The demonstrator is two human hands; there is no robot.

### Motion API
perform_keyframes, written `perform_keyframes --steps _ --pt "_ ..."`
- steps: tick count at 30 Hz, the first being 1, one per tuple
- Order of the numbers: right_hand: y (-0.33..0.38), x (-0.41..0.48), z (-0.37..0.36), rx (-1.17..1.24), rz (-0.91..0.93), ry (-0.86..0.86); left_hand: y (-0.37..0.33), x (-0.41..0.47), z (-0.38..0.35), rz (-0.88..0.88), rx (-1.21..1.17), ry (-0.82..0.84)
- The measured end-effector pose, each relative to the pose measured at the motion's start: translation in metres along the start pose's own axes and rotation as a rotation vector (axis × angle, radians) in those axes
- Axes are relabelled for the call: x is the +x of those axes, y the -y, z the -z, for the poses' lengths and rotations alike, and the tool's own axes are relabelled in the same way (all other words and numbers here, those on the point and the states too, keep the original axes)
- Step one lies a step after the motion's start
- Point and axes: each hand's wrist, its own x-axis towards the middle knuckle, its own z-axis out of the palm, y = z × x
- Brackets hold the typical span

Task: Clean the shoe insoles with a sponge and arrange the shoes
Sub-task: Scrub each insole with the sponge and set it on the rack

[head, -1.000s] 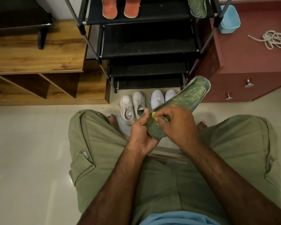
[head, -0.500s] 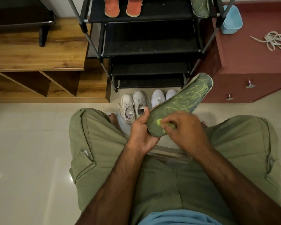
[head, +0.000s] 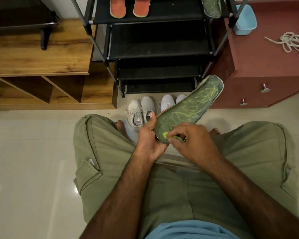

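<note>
Head view: my left hand (head: 149, 142) is curled round the heel end of the insole (head: 188, 109), with the thumb up along its left edge and the fingers underneath. The insole is green with pale yellow-green streaks. It slants up and away to the right, and its toe end hangs in the air in front of the cabinet (head: 266, 69).

My right hand (head: 195, 144) pinches the sponge (head: 166, 135) and presses it against the heel part of the insole. My fingers are bunched so tightly over the sponge that only a yellow-green sliver shows. Both hands sit over the gap between my knees, which are in green trousers.

Just beyond my hands, two pairs of pale shoes (head: 136, 112) stand side by side on the tiled floor (head: 24, 161), toes toward the rack (head: 159, 49). The insole hides part of the right pair.

The rack is black. Its top shelf carries two orange insoles (head: 117, 7) at the left and another green one (head: 211, 6) at the right.

Left of the rack is a wooden shelf unit (head: 41, 57) with open compartments. To the right, the maroon cabinet has two knobs, and on top of it are a blue tub (head: 245, 19) and a tangle of pale cord (head: 293, 44).
</note>
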Motion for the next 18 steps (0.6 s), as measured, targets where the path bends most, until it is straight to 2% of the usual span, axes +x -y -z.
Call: perform_keyframes --steps 1,5,9,13,16,18 --pt "0.000 0.000 0.000 0.029 -0.012 0.014 0.000 -0.001 -0.001 -0.001 -0.002 0.005" --pt "-0.005 0.011 0.006 0.033 -0.111 -0.170 -0.001 -0.001 -0.003 -0.011 -0.011 0.017" --pt "0.002 0.007 0.001 0.064 -0.030 0.016 0.000 -0.003 -0.003 0.003 -0.008 0.030" --pt "-0.002 0.014 0.005 0.013 -0.102 -0.168 0.000 -0.003 -0.006 -0.011 -0.016 0.030" --pt "0.002 0.012 0.002 -0.008 -0.019 -0.043 0.001 -0.002 -0.002 -0.017 -0.024 0.036" --pt "0.001 0.014 0.005 0.038 -0.052 -0.019 0.001 -0.003 -0.002 -0.012 -0.020 0.040"
